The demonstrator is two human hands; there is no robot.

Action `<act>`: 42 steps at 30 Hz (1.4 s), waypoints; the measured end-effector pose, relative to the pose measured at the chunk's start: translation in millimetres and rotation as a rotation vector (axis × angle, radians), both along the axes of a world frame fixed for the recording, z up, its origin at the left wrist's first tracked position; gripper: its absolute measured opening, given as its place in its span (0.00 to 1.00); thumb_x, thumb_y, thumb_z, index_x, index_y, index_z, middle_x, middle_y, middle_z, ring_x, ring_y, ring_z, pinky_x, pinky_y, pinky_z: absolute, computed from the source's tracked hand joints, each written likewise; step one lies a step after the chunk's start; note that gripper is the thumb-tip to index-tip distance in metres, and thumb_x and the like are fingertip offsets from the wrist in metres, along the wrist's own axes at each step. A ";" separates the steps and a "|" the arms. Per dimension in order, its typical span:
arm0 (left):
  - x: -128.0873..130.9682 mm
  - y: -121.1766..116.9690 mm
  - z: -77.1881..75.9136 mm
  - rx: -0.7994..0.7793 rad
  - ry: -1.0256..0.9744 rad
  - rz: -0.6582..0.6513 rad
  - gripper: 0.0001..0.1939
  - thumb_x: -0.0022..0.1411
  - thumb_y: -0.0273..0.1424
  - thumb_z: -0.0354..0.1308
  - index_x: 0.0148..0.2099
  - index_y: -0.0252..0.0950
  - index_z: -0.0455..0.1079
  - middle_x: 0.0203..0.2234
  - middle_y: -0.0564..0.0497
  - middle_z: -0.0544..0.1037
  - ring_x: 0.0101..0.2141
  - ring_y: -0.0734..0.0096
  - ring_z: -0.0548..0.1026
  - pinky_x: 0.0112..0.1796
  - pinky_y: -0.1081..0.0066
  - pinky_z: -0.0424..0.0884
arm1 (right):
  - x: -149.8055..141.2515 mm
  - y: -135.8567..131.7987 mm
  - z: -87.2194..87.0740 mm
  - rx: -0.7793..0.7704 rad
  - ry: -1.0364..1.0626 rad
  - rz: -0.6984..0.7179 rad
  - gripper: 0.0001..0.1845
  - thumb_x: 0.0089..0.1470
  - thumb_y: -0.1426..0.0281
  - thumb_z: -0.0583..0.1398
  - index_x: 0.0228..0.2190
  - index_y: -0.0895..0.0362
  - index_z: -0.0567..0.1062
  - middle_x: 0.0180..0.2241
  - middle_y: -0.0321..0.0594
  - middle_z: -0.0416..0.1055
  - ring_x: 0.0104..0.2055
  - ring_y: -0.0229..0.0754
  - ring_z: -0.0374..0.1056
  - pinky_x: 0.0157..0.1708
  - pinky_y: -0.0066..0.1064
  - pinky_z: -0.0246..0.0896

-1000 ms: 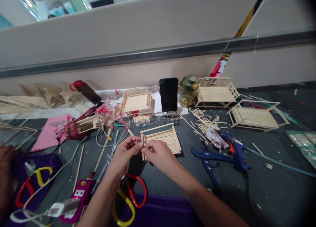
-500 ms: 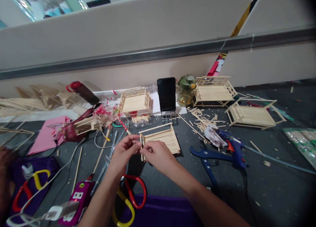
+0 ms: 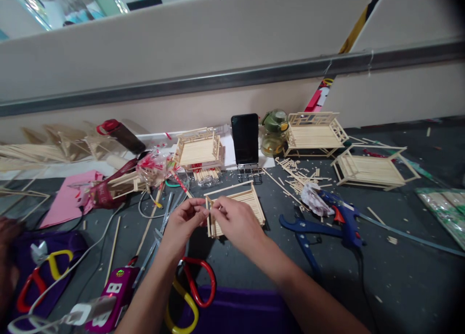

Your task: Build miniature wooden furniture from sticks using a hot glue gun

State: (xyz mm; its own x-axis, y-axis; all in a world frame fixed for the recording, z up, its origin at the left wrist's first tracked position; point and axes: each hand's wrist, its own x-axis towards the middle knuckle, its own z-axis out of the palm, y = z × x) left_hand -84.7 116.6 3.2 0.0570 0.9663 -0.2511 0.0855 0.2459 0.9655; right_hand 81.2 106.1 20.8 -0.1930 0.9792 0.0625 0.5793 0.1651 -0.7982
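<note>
Pale wooden sticks make up the one stick model [image 3: 254, 203] at the fingers, lying on the dark table [image 3: 410, 290] just nearer than the phone [image 3: 245, 139]. Left hand [image 3: 184, 225]: thumb and forefinger pinch the model's left end. Right hand [image 3: 236, 220]: fingertips pressed together at that same end — I cannot tell whether a piece lies between them.

Beyond the phone's level line, counted outward, there are three other stick models: a left model [image 3: 198, 152] just beside the phone, a back model [image 3: 316, 136] to its right, and an end model [image 3: 376, 172] farther right. Two bottles stand or lean by the wall: a green-lidded bottle [image 3: 275, 130] just right of the phone, a red-lidded bottle [image 3: 121, 136] well left. Two pairs of scissors show, near scissors [image 3: 212, 285] between the forearms and left scissors [image 3: 52, 266] far left. Right of and nearer than the phone lie one blue cutter [image 3: 323, 230], one glue gun [image 3: 350, 232] and loose stick offcuts, too many to count.

The right hand hides the model's near-left part. Its long axis runs left to right — the right end a little farther away — with slats along it and the back rail towards the phone.
</note>
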 end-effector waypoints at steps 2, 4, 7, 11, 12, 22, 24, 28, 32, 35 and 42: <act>0.7 0.1 0.4 0.007 -0.004 0.004 0.18 0.50 0.35 0.67 0.43 0.35 0.71 0.28 0.54 0.74 0.26 0.77 0.71 0.28 0.77 0.68 | 5.4 6.3 7.2 0.152 -0.176 -0.053 0.09 0.61 0.70 0.53 0.35 0.56 0.74 0.34 0.39 0.72 0.35 0.39 0.65 0.31 0.28 0.54; 1.2 0.4 0.5 0.015 0.001 0.009 0.18 0.50 0.35 0.67 0.42 0.35 0.71 0.27 0.54 0.74 0.26 0.77 0.70 0.28 0.77 0.68 | 9.3 14.4 12.7 0.253 -0.343 -0.082 0.09 0.60 0.72 0.53 0.35 0.55 0.75 0.38 0.42 0.70 0.40 0.42 0.64 0.32 0.30 0.54; 1.0 0.7 0.5 0.024 0.021 0.011 0.18 0.50 0.35 0.67 0.43 0.35 0.71 0.27 0.54 0.74 0.26 0.77 0.70 0.28 0.77 0.68 | 11.2 25.9 16.3 0.295 -0.474 -0.053 0.08 0.58 0.73 0.55 0.34 0.54 0.75 0.38 0.42 0.69 0.41 0.44 0.62 0.30 0.30 0.55; -0.3 0.7 0.9 0.026 0.038 0.008 0.18 0.50 0.35 0.67 0.43 0.35 0.71 0.28 0.54 0.73 0.28 0.76 0.71 0.29 0.77 0.69 | 10.3 33.2 15.0 0.281 -0.519 -0.016 0.08 0.58 0.74 0.56 0.33 0.55 0.76 0.37 0.42 0.69 0.41 0.45 0.62 0.32 0.31 0.57; -0.6 0.6 1.0 0.026 0.039 0.007 0.18 0.51 0.35 0.67 0.43 0.35 0.71 0.28 0.54 0.73 0.28 0.76 0.70 0.29 0.77 0.69 | 10.4 33.8 14.3 0.277 -0.518 -0.012 0.08 0.58 0.73 0.56 0.33 0.55 0.76 0.37 0.42 0.69 0.41 0.44 0.62 0.32 0.31 0.57; -0.7 0.4 0.8 0.030 0.047 0.002 0.18 0.51 0.35 0.66 0.43 0.36 0.71 0.27 0.55 0.74 0.27 0.76 0.70 0.29 0.76 0.69 | 12.2 34.7 12.3 0.234 -0.498 0.017 0.10 0.59 0.73 0.54 0.35 0.54 0.76 0.38 0.42 0.69 0.40 0.43 0.63 0.34 0.31 0.57; -0.7 0.5 1.0 0.030 0.046 0.002 0.17 0.50 0.35 0.66 0.43 0.36 0.71 0.27 0.55 0.74 0.28 0.76 0.71 0.29 0.77 0.69 | 12.0 34.4 12.4 0.229 -0.493 0.018 0.10 0.59 0.73 0.55 0.35 0.54 0.76 0.38 0.42 0.68 0.40 0.43 0.63 0.33 0.31 0.56; -0.9 0.8 0.9 0.037 0.043 -0.001 0.17 0.50 0.35 0.67 0.42 0.36 0.72 0.27 0.55 0.74 0.27 0.76 0.71 0.29 0.76 0.69 | 11.7 34.4 11.9 0.245 -0.492 0.015 0.09 0.58 0.74 0.55 0.34 0.54 0.76 0.37 0.41 0.68 0.40 0.43 0.63 0.31 0.31 0.55; -1.0 0.9 0.5 0.042 0.045 0.004 0.18 0.49 0.35 0.67 0.42 0.36 0.72 0.27 0.54 0.74 0.27 0.75 0.71 0.30 0.76 0.69 | 11.5 35.2 10.9 0.236 -0.486 0.016 0.09 0.58 0.74 0.55 0.34 0.54 0.76 0.37 0.41 0.68 0.40 0.42 0.63 0.31 0.31 0.54; -1.2 0.6 0.4 0.047 0.051 0.001 0.17 0.50 0.35 0.67 0.42 0.36 0.72 0.27 0.54 0.74 0.28 0.75 0.71 0.30 0.76 0.69 | 11.5 35.4 10.0 0.245 -0.486 0.017 0.10 0.59 0.74 0.55 0.33 0.55 0.76 0.37 0.41 0.68 0.39 0.42 0.63 0.30 0.30 0.53; -1.3 1.6 0.9 0.050 0.044 -0.012 0.16 0.51 0.34 0.66 0.43 0.36 0.72 0.28 0.54 0.73 0.29 0.75 0.71 0.30 0.76 0.69 | 11.5 34.9 8.9 0.280 -0.490 0.000 0.08 0.58 0.73 0.55 0.32 0.54 0.75 0.36 0.40 0.68 0.38 0.41 0.63 0.29 0.30 0.51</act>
State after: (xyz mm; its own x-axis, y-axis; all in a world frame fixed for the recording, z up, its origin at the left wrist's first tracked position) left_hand -85.9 118.2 4.1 0.0585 0.9769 -0.2053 0.1308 0.1964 0.9718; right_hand 92.7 141.0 29.8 -0.2644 0.9383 0.2228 0.8712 0.3314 -0.3622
